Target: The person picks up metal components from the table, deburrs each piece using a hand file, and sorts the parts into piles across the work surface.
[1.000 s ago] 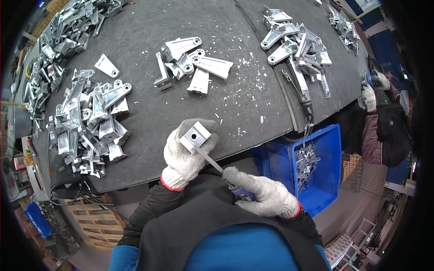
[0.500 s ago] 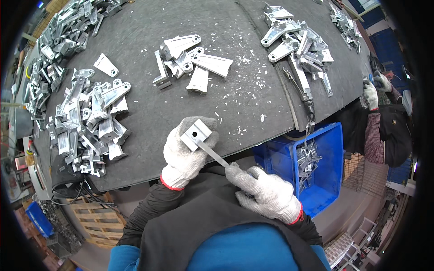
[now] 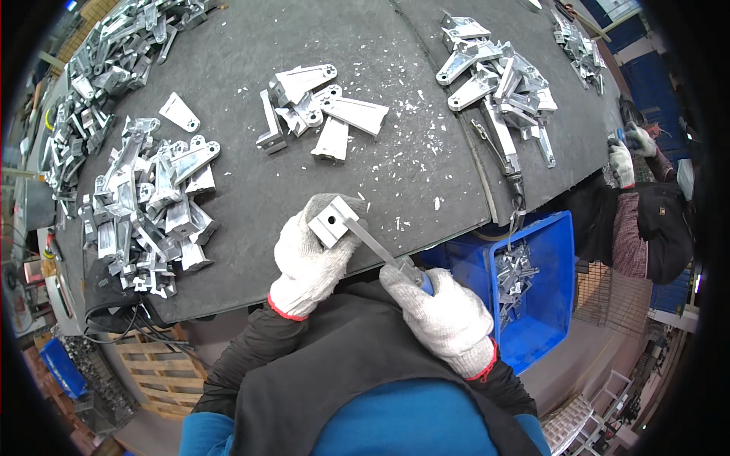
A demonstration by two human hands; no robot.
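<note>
Basically, your metal bracket is up over the near edge of the bench: fingers of your left hand wrapped round it, holed end up, probably so the flat blade gets clear access. Right hand fingers curl round the handle; can't tell if the tip touches. Bracket cluster lies mid-bench, likely for easy reach; blue bin stands right, below bench edge.

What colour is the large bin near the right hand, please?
The bin is blue, best seen in the head view.
</note>
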